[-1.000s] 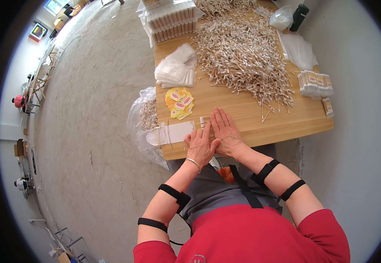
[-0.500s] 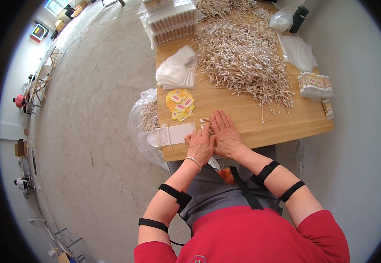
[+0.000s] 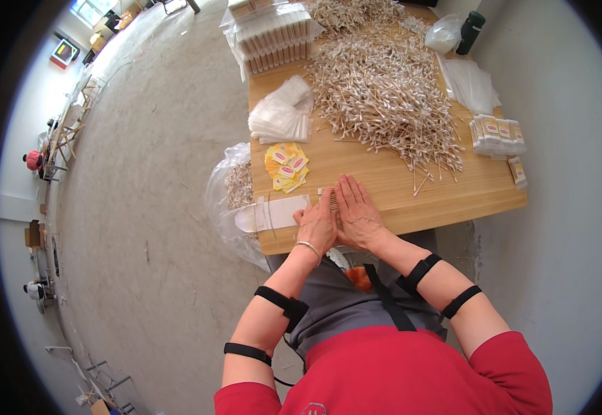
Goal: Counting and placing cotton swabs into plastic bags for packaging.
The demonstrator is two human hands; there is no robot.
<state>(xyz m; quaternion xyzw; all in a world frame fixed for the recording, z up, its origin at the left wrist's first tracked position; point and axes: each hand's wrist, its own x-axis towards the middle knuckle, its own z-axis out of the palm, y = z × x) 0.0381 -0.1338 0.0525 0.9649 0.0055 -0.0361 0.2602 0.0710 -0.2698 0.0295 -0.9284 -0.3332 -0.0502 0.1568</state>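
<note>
A small row of cotton swabs (image 3: 325, 191) lies on the wooden table near its front edge, partly hidden under my fingers. My left hand (image 3: 317, 225) rests over the row's left side, index finger reaching onto the swabs and thumb spread out to the left. Flat along the right side of the row lies my right hand (image 3: 358, 214), fingers stretched out and pointing away from me. The two hands nearly meet at the near end. Left of my left hand is a white strip-like board (image 3: 284, 211) with a rounded end and a thin band across it.
A big heap of loose cotton swabs (image 3: 387, 90) covers the table's far middle. Yellow cards (image 3: 287, 168), clear bags (image 3: 281, 114) and stacked swab packs (image 3: 273, 41) stand left. Filled packs (image 3: 498, 135), more bags (image 3: 470, 86) and a dark green bottle (image 3: 471, 31) are right.
My left hand has shifted slightly right, its index finger lying farther over the swabs, so fewer of them show. The right hand stays nearly still.
</note>
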